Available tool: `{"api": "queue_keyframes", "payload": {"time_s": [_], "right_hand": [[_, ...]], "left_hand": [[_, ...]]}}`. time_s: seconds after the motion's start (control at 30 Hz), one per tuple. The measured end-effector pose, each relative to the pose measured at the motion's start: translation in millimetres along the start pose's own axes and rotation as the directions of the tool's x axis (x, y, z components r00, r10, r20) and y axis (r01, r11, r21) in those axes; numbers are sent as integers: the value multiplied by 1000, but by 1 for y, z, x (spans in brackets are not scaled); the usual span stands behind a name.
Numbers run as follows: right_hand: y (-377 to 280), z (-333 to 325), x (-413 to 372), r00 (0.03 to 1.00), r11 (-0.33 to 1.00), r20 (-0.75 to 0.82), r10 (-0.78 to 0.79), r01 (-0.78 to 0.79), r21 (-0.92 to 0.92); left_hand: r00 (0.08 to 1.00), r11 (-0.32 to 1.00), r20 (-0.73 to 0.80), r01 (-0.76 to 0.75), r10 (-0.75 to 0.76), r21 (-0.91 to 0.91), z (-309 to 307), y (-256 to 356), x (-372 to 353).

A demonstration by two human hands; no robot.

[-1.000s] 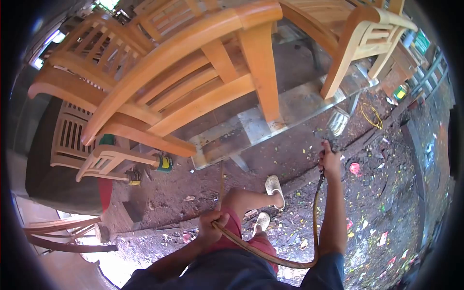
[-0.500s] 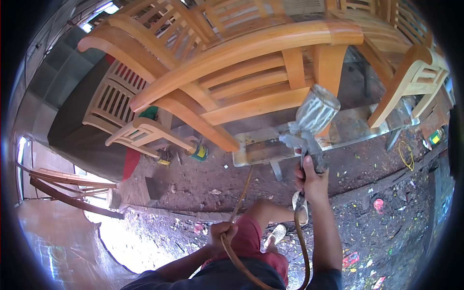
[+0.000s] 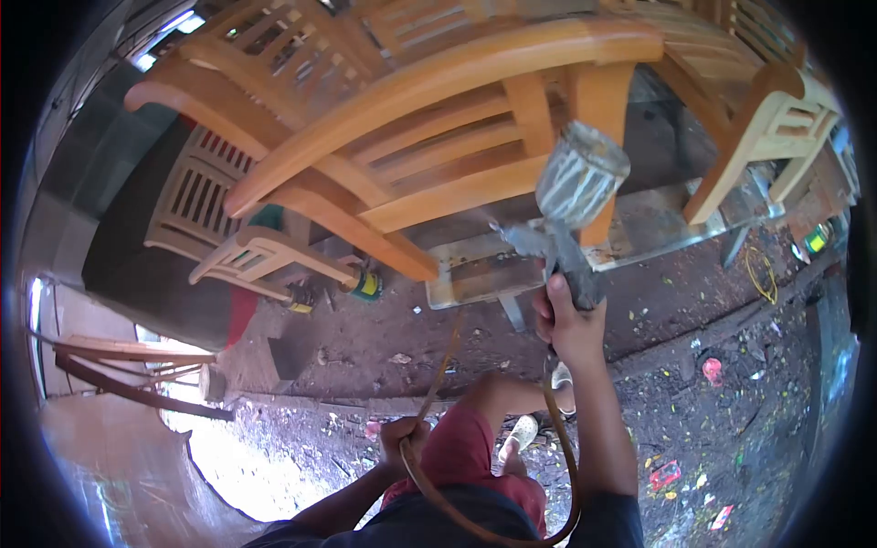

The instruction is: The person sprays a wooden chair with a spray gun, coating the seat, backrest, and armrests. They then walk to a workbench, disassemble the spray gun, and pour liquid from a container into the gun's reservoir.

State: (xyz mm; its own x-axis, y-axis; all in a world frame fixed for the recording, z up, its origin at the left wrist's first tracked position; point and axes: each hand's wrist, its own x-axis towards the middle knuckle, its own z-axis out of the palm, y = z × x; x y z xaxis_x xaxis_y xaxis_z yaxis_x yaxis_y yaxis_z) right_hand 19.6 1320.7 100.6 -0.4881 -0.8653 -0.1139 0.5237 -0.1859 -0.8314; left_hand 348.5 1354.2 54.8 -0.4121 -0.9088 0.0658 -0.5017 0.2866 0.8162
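Two bare hands are in view, and the right hand (image 3: 574, 331) is wrapped around the handle of a grey spray gun (image 3: 568, 260), its thumb lying along the back. A paint-streaked cup (image 3: 583, 178) sits on top of the gun, tilted slightly, and the nozzle points to the picture's left. Whether the trigger is pressed I cannot tell. The left hand (image 3: 402, 438) is closed around a tan hose (image 3: 427, 489), which loops low in front of the dark shirt (image 3: 457, 511) and rises to the bottom of the gun; another stretch runs up from the left hand toward the plank (image 3: 653, 219). The gun is held in front of the orange wooden chair (image 3: 457, 78), overlapping its upright post in view, with the post's foot at the plank. A paler wooden chair (image 3: 776, 128) stands at the right end of the plank. At the left, a small pale chair (image 3: 260, 247) is near a green and yellow can (image 3: 367, 285). Yellow cord (image 3: 760, 274) lies coiled on the dirt ground (image 3: 365, 352), and one light shoe (image 3: 523, 431) shows below the red shorts (image 3: 466, 447).
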Motion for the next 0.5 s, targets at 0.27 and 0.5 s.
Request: {"api": "queue_keyframes", "payload": {"time_s": [0.27,0.5], "right_hand": [[-8,-175,-62,801,919,-599,25,-254,-302],[-142,-209,-72,926,996,-368,-86,88,-10]], "left_hand": [[964,990,262,87,-55,-111,63,22,42],[843,996,530,-57,87,-73,122,108,113]]}}
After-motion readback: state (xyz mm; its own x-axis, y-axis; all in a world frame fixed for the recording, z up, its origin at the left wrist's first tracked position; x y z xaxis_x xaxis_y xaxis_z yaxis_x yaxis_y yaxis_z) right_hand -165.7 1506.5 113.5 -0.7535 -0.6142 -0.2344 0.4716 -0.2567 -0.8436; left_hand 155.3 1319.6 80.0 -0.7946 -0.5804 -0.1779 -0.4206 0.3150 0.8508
